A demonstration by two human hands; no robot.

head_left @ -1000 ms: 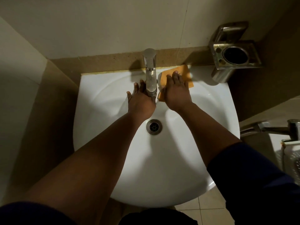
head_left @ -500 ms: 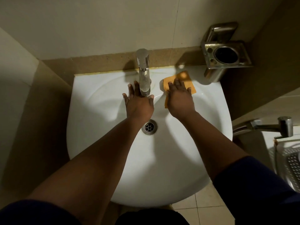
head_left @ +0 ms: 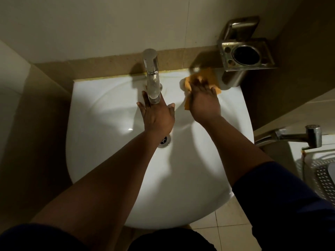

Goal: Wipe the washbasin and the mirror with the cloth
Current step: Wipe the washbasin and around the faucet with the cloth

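A white washbasin (head_left: 101, 160) fills the middle of the view, with a chrome tap (head_left: 152, 77) at its back rim and a drain (head_left: 165, 140) partly hidden by my left wrist. My right hand (head_left: 204, 102) presses an orange cloth (head_left: 210, 77) flat on the basin's back right rim, fingers blurred. My left hand (head_left: 156, 115) lies flat in the bowl under the tap's spout, fingers spread and holding nothing. No mirror is in view.
A steel cup holder (head_left: 244, 55) hangs on the wall just right of the cloth. A chrome spray fitting (head_left: 308, 136) and a perforated metal rack (head_left: 322, 171) stand at the right edge. Tiled walls close in on the left and back.
My right hand has slid the cloth from beside the tap toward the basin's back right corner. My left hand has stayed under the spout.
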